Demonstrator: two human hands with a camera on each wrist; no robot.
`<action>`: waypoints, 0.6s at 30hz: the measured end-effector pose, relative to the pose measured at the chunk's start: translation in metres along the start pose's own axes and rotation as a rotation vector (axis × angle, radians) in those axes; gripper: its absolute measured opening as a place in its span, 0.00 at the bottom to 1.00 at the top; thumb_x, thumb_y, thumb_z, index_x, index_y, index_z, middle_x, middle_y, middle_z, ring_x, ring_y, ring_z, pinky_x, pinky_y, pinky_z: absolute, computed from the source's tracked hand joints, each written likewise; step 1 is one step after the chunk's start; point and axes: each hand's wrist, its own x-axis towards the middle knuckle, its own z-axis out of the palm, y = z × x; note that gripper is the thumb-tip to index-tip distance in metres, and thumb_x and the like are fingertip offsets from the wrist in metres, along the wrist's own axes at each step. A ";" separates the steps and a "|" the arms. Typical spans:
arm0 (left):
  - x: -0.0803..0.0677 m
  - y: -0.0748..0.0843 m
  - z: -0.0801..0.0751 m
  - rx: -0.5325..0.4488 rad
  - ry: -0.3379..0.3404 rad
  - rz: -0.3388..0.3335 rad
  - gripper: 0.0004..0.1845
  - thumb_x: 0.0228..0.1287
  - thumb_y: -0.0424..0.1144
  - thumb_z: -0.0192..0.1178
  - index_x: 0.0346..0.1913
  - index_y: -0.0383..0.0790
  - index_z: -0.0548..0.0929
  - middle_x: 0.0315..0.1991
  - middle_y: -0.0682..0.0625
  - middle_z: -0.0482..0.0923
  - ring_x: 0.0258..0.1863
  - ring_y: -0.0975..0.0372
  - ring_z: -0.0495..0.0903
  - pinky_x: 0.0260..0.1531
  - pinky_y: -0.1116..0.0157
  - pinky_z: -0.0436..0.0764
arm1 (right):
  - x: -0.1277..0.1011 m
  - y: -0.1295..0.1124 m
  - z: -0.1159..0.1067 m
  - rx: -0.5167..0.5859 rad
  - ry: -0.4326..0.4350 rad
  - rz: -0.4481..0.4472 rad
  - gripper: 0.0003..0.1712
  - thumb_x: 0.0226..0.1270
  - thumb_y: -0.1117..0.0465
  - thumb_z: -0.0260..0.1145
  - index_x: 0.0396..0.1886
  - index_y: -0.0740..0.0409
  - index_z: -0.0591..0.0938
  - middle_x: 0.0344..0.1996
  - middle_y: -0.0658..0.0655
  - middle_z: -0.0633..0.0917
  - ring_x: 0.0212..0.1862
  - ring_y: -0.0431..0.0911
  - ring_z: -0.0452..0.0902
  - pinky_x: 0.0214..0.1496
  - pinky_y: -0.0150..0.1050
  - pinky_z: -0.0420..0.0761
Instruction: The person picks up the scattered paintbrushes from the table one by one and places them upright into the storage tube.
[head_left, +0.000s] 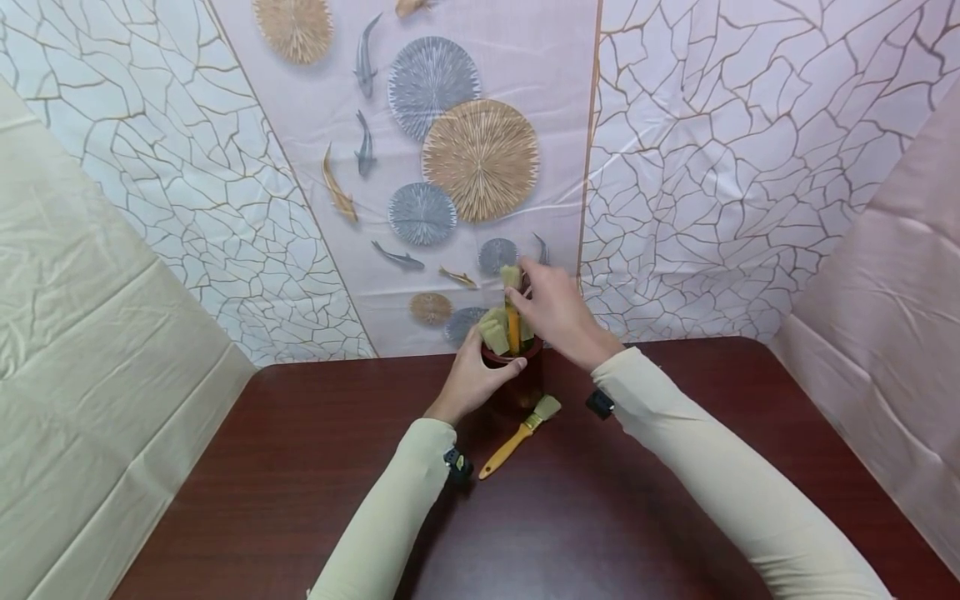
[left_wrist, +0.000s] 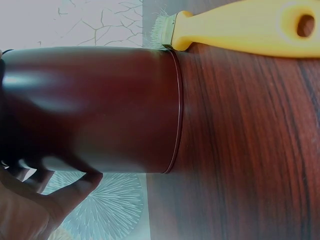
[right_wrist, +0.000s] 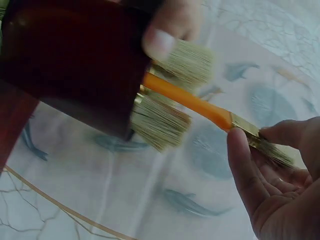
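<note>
A dark reddish-brown cylindrical holder (head_left: 528, 385) stands upright near the back of the table. My left hand (head_left: 472, 375) grips it close to the rim, thumb across the front. Several brushes (right_wrist: 160, 122) stand in it with their pale bristles up. Above the mouth, my right hand (head_left: 558, 308) pinches another paintbrush (right_wrist: 197, 102) at its metal band and bristles. That brush's orange handle points down, its lower end hidden inside the holder. One more paintbrush (head_left: 506, 450) with a yellow handle lies on the table in front, bristles toward the holder's base.
The dark wood table (head_left: 337, 483) ends at a patterned cloth backdrop (head_left: 675, 208) close behind the holder. Plain cream cloth (head_left: 90, 358) hangs along the left side.
</note>
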 end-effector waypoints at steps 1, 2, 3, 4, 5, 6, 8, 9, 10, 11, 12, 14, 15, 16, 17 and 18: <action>0.000 0.000 0.000 -0.002 -0.002 -0.001 0.52 0.63 0.63 0.72 0.84 0.54 0.58 0.78 0.53 0.62 0.71 0.56 0.70 0.69 0.47 0.72 | 0.000 0.001 0.003 -0.018 -0.020 0.009 0.09 0.80 0.59 0.65 0.47 0.61 0.80 0.30 0.59 0.86 0.28 0.50 0.83 0.28 0.42 0.80; 0.000 -0.001 0.000 -0.003 -0.003 -0.002 0.52 0.63 0.64 0.71 0.84 0.54 0.57 0.78 0.53 0.61 0.71 0.57 0.70 0.68 0.47 0.73 | 0.000 0.002 0.006 -0.033 -0.037 0.016 0.09 0.80 0.59 0.65 0.47 0.60 0.81 0.28 0.58 0.85 0.26 0.49 0.81 0.27 0.41 0.79; 0.000 -0.001 -0.001 -0.005 -0.003 -0.001 0.52 0.63 0.64 0.71 0.84 0.54 0.57 0.78 0.53 0.61 0.71 0.56 0.70 0.68 0.47 0.73 | 0.000 0.002 0.009 -0.046 -0.052 0.019 0.09 0.80 0.59 0.65 0.48 0.61 0.81 0.27 0.57 0.84 0.24 0.48 0.80 0.26 0.40 0.77; 0.000 -0.001 0.000 -0.008 -0.004 0.002 0.53 0.63 0.64 0.71 0.84 0.54 0.57 0.79 0.52 0.61 0.71 0.56 0.71 0.68 0.46 0.73 | 0.000 0.003 0.012 -0.064 -0.063 0.018 0.09 0.80 0.58 0.65 0.47 0.61 0.82 0.25 0.57 0.83 0.23 0.48 0.79 0.26 0.40 0.76; 0.000 -0.001 0.000 -0.011 -0.003 0.004 0.53 0.63 0.64 0.71 0.84 0.54 0.57 0.79 0.52 0.61 0.70 0.56 0.71 0.68 0.46 0.73 | 0.000 0.004 0.014 -0.082 -0.071 0.014 0.09 0.80 0.58 0.65 0.46 0.61 0.83 0.25 0.56 0.83 0.23 0.48 0.78 0.26 0.40 0.75; 0.000 -0.001 0.000 -0.012 -0.003 0.007 0.53 0.63 0.64 0.71 0.84 0.54 0.57 0.78 0.52 0.61 0.70 0.56 0.71 0.67 0.46 0.73 | 0.000 0.005 0.016 -0.096 -0.075 0.010 0.09 0.79 0.58 0.66 0.45 0.60 0.83 0.24 0.56 0.82 0.23 0.47 0.78 0.27 0.41 0.74; 0.000 -0.002 0.001 -0.018 -0.002 0.011 0.52 0.63 0.63 0.72 0.84 0.54 0.57 0.78 0.52 0.62 0.70 0.56 0.72 0.68 0.46 0.73 | 0.001 0.007 0.020 -0.118 -0.071 -0.002 0.08 0.78 0.59 0.68 0.42 0.60 0.85 0.24 0.56 0.83 0.24 0.49 0.77 0.28 0.42 0.74; 0.000 -0.002 0.001 -0.019 0.000 0.012 0.52 0.63 0.63 0.72 0.84 0.54 0.57 0.78 0.52 0.62 0.70 0.56 0.71 0.68 0.46 0.73 | 0.002 0.009 0.021 -0.129 -0.066 -0.008 0.08 0.76 0.59 0.69 0.41 0.61 0.85 0.25 0.56 0.83 0.26 0.49 0.78 0.29 0.43 0.75; 0.000 -0.001 0.001 -0.018 0.002 0.014 0.52 0.62 0.62 0.72 0.84 0.54 0.57 0.78 0.52 0.62 0.70 0.56 0.71 0.68 0.46 0.72 | 0.002 0.010 0.022 -0.138 -0.061 -0.012 0.08 0.75 0.59 0.70 0.40 0.61 0.86 0.26 0.56 0.84 0.27 0.50 0.79 0.31 0.44 0.77; 0.000 -0.001 0.001 -0.016 0.003 0.014 0.52 0.63 0.62 0.72 0.84 0.53 0.58 0.78 0.52 0.62 0.71 0.56 0.71 0.69 0.46 0.72 | 0.003 0.012 0.024 -0.146 -0.059 -0.013 0.08 0.74 0.59 0.71 0.39 0.61 0.87 0.28 0.56 0.85 0.29 0.51 0.80 0.32 0.46 0.78; 0.000 -0.001 0.001 -0.013 0.004 0.014 0.52 0.63 0.62 0.72 0.84 0.53 0.58 0.78 0.52 0.62 0.71 0.56 0.71 0.69 0.46 0.72 | 0.004 0.013 0.025 -0.156 -0.055 -0.013 0.08 0.74 0.59 0.72 0.38 0.61 0.87 0.29 0.57 0.86 0.31 0.52 0.81 0.33 0.47 0.79; 0.001 -0.001 0.001 -0.004 0.006 0.015 0.52 0.63 0.61 0.72 0.84 0.52 0.58 0.78 0.52 0.62 0.72 0.56 0.70 0.69 0.47 0.72 | 0.005 0.016 0.027 -0.171 -0.054 -0.015 0.08 0.72 0.59 0.73 0.38 0.61 0.90 0.32 0.58 0.88 0.35 0.53 0.84 0.37 0.49 0.82; 0.001 -0.001 0.001 -0.002 0.007 0.014 0.52 0.63 0.61 0.72 0.84 0.51 0.58 0.78 0.52 0.62 0.72 0.56 0.71 0.69 0.47 0.72 | 0.006 0.017 0.028 -0.178 -0.056 -0.015 0.08 0.72 0.59 0.74 0.38 0.60 0.91 0.34 0.58 0.89 0.37 0.54 0.85 0.38 0.49 0.83; 0.001 -0.001 0.000 0.000 0.008 0.014 0.51 0.63 0.60 0.72 0.84 0.51 0.58 0.78 0.52 0.63 0.71 0.56 0.71 0.69 0.47 0.72 | 0.006 0.019 0.029 -0.184 -0.062 -0.016 0.08 0.71 0.58 0.74 0.37 0.60 0.91 0.35 0.58 0.89 0.39 0.55 0.85 0.40 0.50 0.84; 0.001 0.000 0.000 0.000 0.008 0.014 0.51 0.63 0.60 0.72 0.84 0.50 0.59 0.78 0.52 0.63 0.71 0.56 0.71 0.69 0.47 0.72 | 0.007 0.020 0.030 -0.190 -0.068 -0.017 0.08 0.71 0.58 0.75 0.37 0.59 0.92 0.37 0.58 0.89 0.40 0.55 0.85 0.41 0.50 0.84; 0.001 0.000 0.000 0.000 0.009 0.013 0.51 0.64 0.59 0.72 0.84 0.50 0.59 0.77 0.52 0.64 0.71 0.56 0.71 0.69 0.48 0.73 | 0.007 0.020 0.031 -0.195 -0.073 -0.019 0.08 0.71 0.58 0.75 0.37 0.58 0.92 0.38 0.58 0.89 0.42 0.56 0.85 0.42 0.50 0.84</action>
